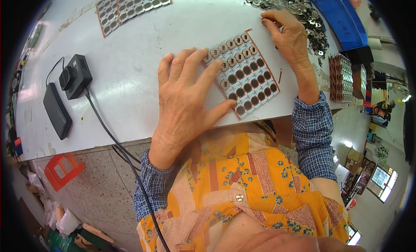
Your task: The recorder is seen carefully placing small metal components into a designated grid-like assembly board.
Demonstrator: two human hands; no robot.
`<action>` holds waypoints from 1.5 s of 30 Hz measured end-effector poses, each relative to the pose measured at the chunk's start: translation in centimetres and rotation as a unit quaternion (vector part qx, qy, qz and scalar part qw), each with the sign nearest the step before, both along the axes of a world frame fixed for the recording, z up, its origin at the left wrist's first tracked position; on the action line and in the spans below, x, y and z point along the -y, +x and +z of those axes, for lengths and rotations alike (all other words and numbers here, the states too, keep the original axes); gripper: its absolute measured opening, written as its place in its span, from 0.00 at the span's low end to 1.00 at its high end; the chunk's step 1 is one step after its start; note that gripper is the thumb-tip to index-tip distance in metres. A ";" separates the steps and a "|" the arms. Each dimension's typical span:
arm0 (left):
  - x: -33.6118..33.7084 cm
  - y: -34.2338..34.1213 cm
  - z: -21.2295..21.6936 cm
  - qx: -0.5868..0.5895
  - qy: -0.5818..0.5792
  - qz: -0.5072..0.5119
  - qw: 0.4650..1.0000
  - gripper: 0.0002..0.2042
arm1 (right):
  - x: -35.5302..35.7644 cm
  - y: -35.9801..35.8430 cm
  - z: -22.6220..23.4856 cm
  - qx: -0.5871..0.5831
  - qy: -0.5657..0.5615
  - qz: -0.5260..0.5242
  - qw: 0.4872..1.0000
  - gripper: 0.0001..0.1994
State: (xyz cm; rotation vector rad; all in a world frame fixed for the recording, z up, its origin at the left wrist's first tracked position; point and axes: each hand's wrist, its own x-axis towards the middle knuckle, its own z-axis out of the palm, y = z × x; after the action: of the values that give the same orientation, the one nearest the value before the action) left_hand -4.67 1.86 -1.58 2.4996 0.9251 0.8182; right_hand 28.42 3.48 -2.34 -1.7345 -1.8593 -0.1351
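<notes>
A panel of small boards lies tilted on the white table before me. Its far rows carry pale metal discs with dark marks; the nearer rows show bare dark round spots. My left hand is open, fingers spread, with the thumb and index fingertip on the panel's left side. A heap of loose metal discs spreads across the far right of the table. Beside it, my right hand is closed, thumb and index finger pinched together. What lies between those fingertips, if anything, is too small to make out.
Two similar filled panels lie at the far left. A blue bin and stacked panels stand at the right. A black device, its cable and a flat black box sit left. A red plastic stool stands below.
</notes>
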 end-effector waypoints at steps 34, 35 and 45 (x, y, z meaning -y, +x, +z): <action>0.4 0.5 -0.4 0.031 -0.005 0.007 0.999 0.37 | 9.1 -11.5 1.8 -0.271 -0.155 0.086 0.946 0.10; 0.4 0.5 -0.3 0.032 -0.005 0.004 0.999 0.37 | 9.2 -11.5 1.9 -0.268 -0.163 0.082 0.946 0.10; 0.2 0.5 0.4 -0.005 0.012 -0.001 1.000 0.38 | 9.1 -6.5 1.5 -0.206 -0.011 -0.141 0.968 0.11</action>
State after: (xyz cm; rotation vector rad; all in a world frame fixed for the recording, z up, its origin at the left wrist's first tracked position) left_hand -4.21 1.61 -1.21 2.5271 0.9215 0.8221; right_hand 21.90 -5.64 -0.80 -1.8672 -1.3180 0.1307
